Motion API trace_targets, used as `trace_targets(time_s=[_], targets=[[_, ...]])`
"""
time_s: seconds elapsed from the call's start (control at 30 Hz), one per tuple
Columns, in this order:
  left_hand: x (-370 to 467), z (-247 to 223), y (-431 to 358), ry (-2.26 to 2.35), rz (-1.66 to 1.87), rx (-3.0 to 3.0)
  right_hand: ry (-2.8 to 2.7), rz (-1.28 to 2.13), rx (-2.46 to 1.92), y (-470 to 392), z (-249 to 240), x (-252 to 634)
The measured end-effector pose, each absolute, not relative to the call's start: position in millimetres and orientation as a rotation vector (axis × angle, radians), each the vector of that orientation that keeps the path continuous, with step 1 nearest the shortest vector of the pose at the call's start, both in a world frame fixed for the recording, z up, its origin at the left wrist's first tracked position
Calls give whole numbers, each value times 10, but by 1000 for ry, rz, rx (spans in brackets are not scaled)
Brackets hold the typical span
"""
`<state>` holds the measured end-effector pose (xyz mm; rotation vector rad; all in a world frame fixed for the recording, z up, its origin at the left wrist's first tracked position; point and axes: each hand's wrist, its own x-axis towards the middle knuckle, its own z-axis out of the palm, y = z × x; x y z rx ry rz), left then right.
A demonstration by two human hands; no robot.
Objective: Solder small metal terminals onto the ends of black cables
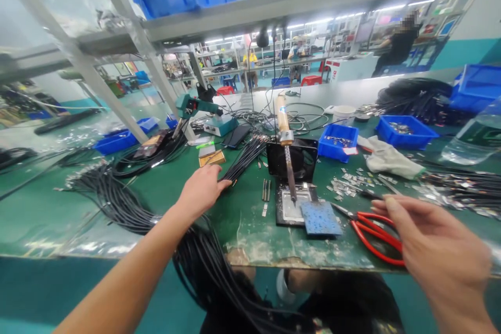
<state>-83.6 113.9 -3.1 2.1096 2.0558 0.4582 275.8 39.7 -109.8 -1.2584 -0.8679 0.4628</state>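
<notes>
Your left hand (pixel 201 191) touches the near end of the black cable bundle (pixel 246 159), left of the soldering iron (pixel 288 159); whether it grips, I cannot tell. Your right hand (pixel 438 240) pinches a thin black piece (pixel 370 195) near the red-handled pliers (pixel 364 244).

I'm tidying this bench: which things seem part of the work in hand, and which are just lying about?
Probably in use: black cables at the left hand; thin dark item in the right hand; soldering iron; blue sponge; red-handled tool.

Probably just lying about: white glove; plastic bottle.
</notes>
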Motion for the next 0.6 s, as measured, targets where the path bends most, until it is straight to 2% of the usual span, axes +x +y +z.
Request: trace_targets(time_s=[0.13, 0.23, 0.6], targets=[[-993, -127, 1401, 2199, 293, 2022, -806, 516, -1355, 430, -1031, 2751], [-1030, -70, 1367, 2249, 319, 1975, -801, 547, -1384, 441, -974, 2754], [-1279, 562, 1258, 1944, 959, 1864, -787, 619, -1467, 374, -822, 2716]])
